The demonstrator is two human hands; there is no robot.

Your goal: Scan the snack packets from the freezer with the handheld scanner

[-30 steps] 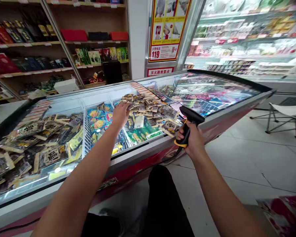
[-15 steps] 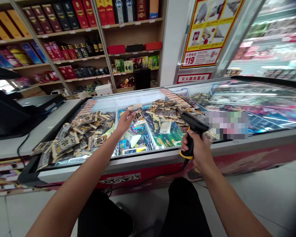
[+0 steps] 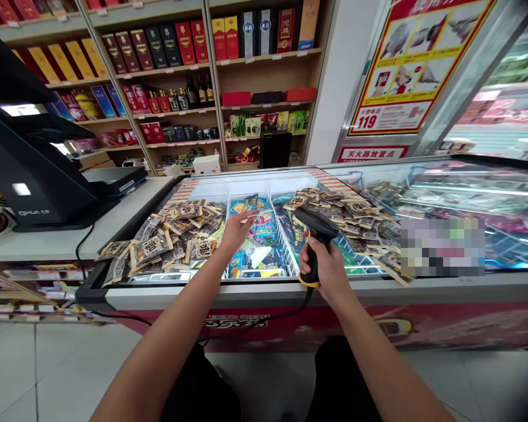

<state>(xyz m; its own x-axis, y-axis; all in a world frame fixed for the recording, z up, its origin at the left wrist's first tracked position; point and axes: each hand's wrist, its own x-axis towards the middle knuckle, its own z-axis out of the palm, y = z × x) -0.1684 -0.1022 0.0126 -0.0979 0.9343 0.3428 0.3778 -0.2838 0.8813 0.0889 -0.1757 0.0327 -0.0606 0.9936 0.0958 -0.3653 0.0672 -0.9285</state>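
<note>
View from the head, looking down over both forearms at an open chest freezer [image 3: 264, 294] across the middle of the frame.

The left hand [image 3: 236, 230] is stretched out just left of centre. Its fingers [image 3: 250, 217] are extended and slightly spread, palm down, and nothing is seen between them. It hovers at the edge of the heap of brown packets [image 3: 171, 237], where that heap meets the middle bin of blue packets [image 3: 263, 227]. Whether the fingertips touch a packet cannot be told.

The right hand [image 3: 332, 269], right of centre, is closed firmly round the handle of a black scanner [image 3: 317, 225]. The scanner is held upright by its yellow-tipped grip, so that the head tilts forward and down over the bins. It sits just above the wire divider [image 3: 286, 249] and near a second brown heap [image 3: 356, 217] to the right. A cable [image 3: 264, 319] runs from the grip down across the red front of the freezer, which probably keeps the scanner within reach of the till [image 3: 39, 176] at the upper left.

The dividers appear to keep the sorts of packet apart. A glass lid [image 3: 488, 187] covers the right part of the freezer. Shelves [image 3: 255, 76] of boxed goods fill the top of the frame, and a poster [image 3: 405, 64] hangs at the upper right.
</note>
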